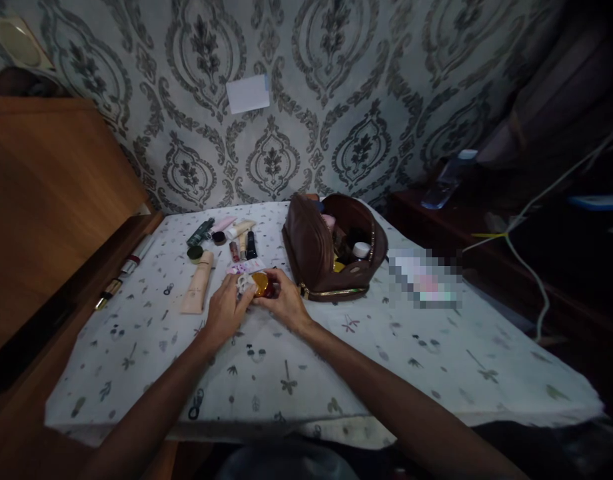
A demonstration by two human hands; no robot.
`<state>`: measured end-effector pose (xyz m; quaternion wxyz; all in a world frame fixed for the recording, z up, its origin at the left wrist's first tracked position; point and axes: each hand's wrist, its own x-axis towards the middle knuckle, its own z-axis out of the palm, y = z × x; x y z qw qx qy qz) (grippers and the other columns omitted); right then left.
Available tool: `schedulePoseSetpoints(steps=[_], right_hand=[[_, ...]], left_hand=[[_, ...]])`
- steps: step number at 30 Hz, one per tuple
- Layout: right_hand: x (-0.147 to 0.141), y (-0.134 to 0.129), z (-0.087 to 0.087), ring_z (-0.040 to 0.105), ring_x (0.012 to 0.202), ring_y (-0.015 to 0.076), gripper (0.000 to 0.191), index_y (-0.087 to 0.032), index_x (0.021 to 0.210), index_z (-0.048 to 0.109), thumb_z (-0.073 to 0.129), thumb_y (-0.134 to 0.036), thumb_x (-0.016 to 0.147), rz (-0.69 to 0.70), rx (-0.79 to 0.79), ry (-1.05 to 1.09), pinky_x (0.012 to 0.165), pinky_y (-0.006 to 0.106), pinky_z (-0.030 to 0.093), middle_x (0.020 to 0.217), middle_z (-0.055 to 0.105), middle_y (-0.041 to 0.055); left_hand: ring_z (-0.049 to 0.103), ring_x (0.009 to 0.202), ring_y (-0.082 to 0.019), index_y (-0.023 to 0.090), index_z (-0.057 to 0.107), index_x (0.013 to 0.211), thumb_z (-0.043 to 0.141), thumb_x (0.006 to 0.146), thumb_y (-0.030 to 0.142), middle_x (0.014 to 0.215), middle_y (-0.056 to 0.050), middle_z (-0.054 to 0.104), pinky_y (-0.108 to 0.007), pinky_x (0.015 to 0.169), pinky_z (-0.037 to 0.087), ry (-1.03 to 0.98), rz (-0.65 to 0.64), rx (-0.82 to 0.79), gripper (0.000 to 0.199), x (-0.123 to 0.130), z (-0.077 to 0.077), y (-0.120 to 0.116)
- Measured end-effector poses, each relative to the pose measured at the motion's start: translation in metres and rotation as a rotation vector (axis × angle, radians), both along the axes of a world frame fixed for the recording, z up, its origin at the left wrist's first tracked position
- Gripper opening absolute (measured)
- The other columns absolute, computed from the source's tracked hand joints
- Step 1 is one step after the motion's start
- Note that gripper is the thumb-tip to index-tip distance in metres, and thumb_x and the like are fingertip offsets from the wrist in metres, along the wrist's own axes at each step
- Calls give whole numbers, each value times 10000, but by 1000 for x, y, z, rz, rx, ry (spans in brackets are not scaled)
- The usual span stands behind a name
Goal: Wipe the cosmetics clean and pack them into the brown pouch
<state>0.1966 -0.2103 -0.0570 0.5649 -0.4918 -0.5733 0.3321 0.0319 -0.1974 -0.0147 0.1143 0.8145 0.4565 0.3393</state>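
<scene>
In the head view, the right hand [289, 303] is clamped on a glossy, rounded amber-gold jar [261, 284]; the left hand [226, 307] grips a rumpled-looking white piece [245, 285] beside it, its exact shape unclear to me. From the jar, a smooth brown bag [309, 250] gapes at two o'clock, a matte peach tube [198, 285] lies at nine, and round pots [219, 238] and slim tubes [241, 229] cluster around eleven.
</scene>
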Motion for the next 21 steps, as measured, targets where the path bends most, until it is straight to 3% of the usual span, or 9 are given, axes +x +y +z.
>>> schedulePoseSetpoints(steps=[4, 9, 13, 17, 21], right_hand=[[1, 1, 2, 614, 1039, 246, 735, -228, 1266, 591, 870, -369, 601, -36, 19, 10, 921, 385, 499, 1158, 650, 78], [2, 2, 6, 629, 1008, 241, 586, -213, 1133, 649, 824, -467, 635, -3, -32, 172, 929, 384, 492, 1086, 678, 66], [2, -1, 13, 625, 837, 190, 518, -199, 1001, 641, 775, -551, 647, 44, -100, 296, 767, 311, 511, 925, 678, 29], [3, -6, 17, 511, 596, 130, 504, -200, 889, 633, 648, -679, 730, 41, -185, 319, 533, 249, 417, 712, 586, -22], [4, -7, 14, 464, 547, 115, 531, -205, 747, 598, 625, -735, 728, 26, -220, 391, 505, 239, 376, 617, 522, -39]], left_hand=[[616, 1007, -261, 143, 584, 1114, 372, 1000, 402, 1056, -129, 650, -412, 897, 493, -128, -74, -61, 353, 1, 0, -1], [576, 1148, -264, 156, 575, 1231, 378, 1001, 340, 1184, -137, 625, -443, 1030, 434, -209, -137, 16, 354, 2, -5, -2], [587, 1098, -230, 181, 549, 1297, 436, 979, 263, 1146, -107, 607, -385, 971, 481, -189, -212, 76, 347, 2, -6, -4], [580, 1075, -210, 194, 533, 1347, 446, 940, 164, 1158, -101, 570, -341, 917, 512, -168, -293, 110, 417, 1, -5, -7], [557, 1106, -227, 226, 560, 1346, 436, 868, 69, 1201, -104, 540, -367, 924, 506, -109, -331, 114, 519, -1, -3, -10]])
